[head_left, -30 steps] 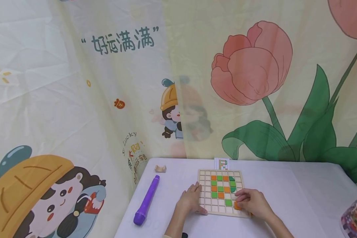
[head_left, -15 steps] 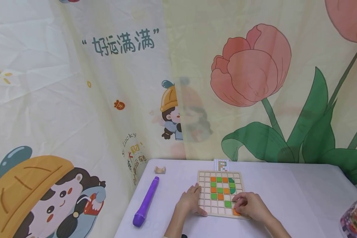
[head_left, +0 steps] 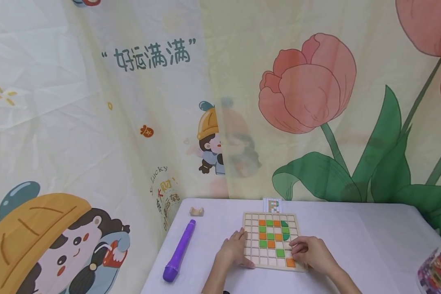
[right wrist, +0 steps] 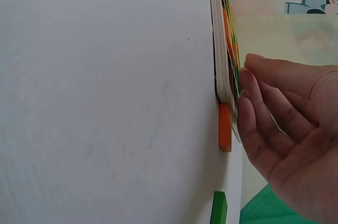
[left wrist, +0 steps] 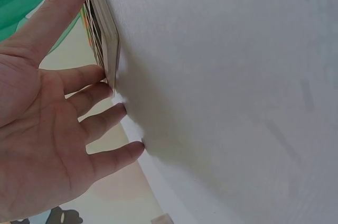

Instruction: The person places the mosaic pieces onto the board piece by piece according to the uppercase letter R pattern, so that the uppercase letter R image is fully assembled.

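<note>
A wooden grid board (head_left: pixel 252 252) lies on the table, with orange, green and dark green rounded tiles set in some squares. My left hand (head_left: pixel 234 250) rests along the board's left edge, thumb at the near corner and fingers spread. Its fingertips touch the edge and table in the left wrist view. My right hand (head_left: pixel 314 254) hovers over the near right corner, fingers loosely bent, beside an orange tile (head_left: pixel 290 262) lying in a square. I see nothing between its fingertips. A loose orange block (right wrist: pixel 225 126) and a green block (right wrist: pixel 218 209) lie beside the board in the right wrist view.
Behind the board lies a pattern card (head_left: pixel 273 205). A purple microphone (head_left: pixel 180 251) and a small notched wooden piece (head_left: pixel 196 211) are on the left. At the right edge stands a printed white container (head_left: pixel 439 269). Patterned curtains (head_left: pixel 239 61) hang behind the table.
My right hand has brought the orange tile into the near right square and let it go, its fingertips lifting slightly off it. The left hand stays on the board's edge.
</note>
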`<state>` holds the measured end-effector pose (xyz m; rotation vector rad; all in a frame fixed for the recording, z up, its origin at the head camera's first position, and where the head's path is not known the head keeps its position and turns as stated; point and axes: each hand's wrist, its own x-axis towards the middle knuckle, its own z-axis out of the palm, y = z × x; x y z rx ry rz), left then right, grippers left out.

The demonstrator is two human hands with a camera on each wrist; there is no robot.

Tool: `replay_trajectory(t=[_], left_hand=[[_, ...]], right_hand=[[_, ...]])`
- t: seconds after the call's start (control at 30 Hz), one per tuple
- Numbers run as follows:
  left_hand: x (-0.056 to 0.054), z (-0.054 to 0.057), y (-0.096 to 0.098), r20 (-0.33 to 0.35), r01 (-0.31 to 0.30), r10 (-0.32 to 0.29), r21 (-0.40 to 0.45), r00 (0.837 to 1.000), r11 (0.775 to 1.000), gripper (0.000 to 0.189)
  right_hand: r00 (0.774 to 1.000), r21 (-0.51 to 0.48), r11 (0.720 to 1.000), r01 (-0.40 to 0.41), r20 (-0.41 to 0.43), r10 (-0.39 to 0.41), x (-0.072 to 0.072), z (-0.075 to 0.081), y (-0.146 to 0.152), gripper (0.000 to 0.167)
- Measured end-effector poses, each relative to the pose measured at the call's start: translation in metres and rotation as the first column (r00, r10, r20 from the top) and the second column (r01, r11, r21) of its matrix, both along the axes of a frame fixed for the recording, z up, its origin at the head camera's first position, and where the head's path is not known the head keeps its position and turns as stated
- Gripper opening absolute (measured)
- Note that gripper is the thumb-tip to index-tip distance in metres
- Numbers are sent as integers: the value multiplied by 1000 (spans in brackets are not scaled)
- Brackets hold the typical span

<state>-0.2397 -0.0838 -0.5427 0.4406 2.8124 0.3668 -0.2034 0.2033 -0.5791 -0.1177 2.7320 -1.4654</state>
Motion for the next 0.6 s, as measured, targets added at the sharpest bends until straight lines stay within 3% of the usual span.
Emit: replay_trajectory(t=[0.17, 0.3, 0.5, 0.6], left_hand=[[-1, -1, -1, 10, -3, 3, 10, 1000, 1000, 114], [-2, -1, -1, 3, -7, 7, 15, 1000, 1000, 114], [-1, -2, 0, -7, -3, 3, 5, 1000, 1000, 116], [-2, -3, 0, -10, 1, -1, 2, 1000, 1000, 116]], right_hand=[[993, 44, 992, 119, -7, -119, 2, 7, 9, 26], [986, 84, 982, 166, -13, -166, 5, 11, 22, 25], [982, 151, 973, 177, 33, -184, 17, 14, 41, 29], [984, 190, 971, 145, 78, -162, 23, 16, 50, 37]])
